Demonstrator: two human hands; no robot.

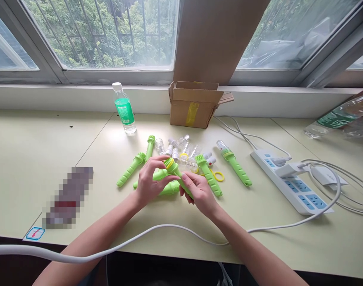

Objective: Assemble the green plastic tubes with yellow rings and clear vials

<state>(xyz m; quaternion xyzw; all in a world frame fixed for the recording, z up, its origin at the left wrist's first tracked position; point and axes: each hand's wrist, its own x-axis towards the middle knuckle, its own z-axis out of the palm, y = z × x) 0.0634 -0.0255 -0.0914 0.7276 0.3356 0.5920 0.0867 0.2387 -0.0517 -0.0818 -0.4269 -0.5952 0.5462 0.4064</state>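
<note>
Handle (177, 174) lies between both grips: right hand (199, 193) clasps shaft, left hand (148, 183) pinches top.

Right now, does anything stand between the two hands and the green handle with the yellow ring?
Nothing visible does. The right hand grips the green handle low down, and the left hand pinches its ringed top.
</note>
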